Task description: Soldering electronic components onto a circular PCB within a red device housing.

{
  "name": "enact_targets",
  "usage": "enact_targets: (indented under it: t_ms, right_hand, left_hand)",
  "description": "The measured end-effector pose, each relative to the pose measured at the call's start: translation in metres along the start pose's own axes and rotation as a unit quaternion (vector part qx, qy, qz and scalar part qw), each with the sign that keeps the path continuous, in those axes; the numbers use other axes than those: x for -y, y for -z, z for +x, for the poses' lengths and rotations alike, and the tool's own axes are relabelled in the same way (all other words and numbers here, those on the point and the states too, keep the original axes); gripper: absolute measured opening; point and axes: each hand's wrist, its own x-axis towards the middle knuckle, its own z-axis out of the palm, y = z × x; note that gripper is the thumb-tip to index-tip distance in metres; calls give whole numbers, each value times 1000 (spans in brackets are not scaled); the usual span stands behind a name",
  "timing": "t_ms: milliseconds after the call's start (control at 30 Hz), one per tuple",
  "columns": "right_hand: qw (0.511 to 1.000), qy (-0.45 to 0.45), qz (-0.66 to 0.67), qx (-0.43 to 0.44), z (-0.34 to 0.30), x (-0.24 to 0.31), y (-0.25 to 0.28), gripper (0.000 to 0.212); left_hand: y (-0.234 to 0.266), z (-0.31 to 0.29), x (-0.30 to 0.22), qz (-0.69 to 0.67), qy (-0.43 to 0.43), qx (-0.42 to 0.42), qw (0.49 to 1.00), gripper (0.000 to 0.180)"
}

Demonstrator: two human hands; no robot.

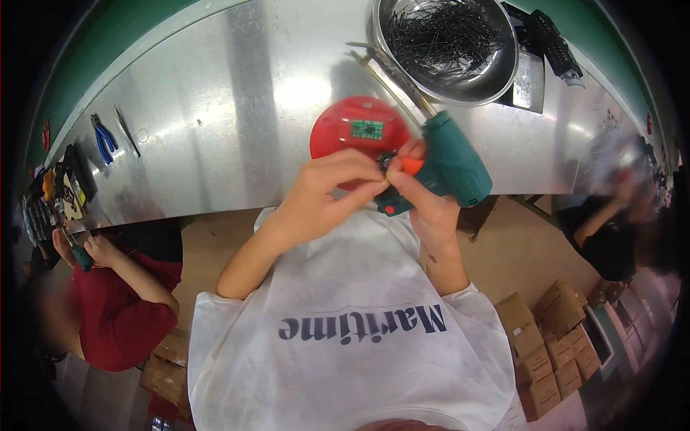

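Observation:
My right hand [425, 197] grips a teal electric screwdriver [449, 164] with an orange trigger, held near the table's front edge. My left hand [327, 195] pinches at the screwdriver's black tip [386, 161], fingers curled around it. Just behind both hands lies a round red plastic part [338, 129] with a small green circuit board [366, 129] on it. What sits between my left fingertips is hidden.
A steel bowl [503, 72] of thin dark screws stands at the back right on the metal table [215, 108]. Blue-handled pliers [105, 141] lie far left. A person in red [118, 302] works at left, another at right [611, 230]. Cardboard boxes [553, 345] sit on the floor.

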Motion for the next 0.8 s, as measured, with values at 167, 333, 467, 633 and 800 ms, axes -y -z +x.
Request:
enact_targets:
  t_ms: [167, 333, 467, 633, 800]
  right_hand:
    - [1000, -15, 13, 2, -1, -2, 0, 35]
    - [997, -64, 44, -28, -1, 1, -2, 29]
    - [995, -82, 26, -44, -2, 1, -5, 27]
    - [993, -91, 51, -51, -3, 5, -8, 28]
    - [993, -93, 53, -51, -1, 5, -11, 27]
  left_hand:
    - [-5, -5, -4, -56, 95, -26, 994, 11]
    - [-5, -5, -3, 29, 31, -41, 998, 12]
    - [-3, -3, -4, 60, 1, -29, 998, 12]
    - [-6, -3, -7, 61, -14, -43, 997, 11]
    - [-6, -2, -11, 75, -8, -44, 996, 10]
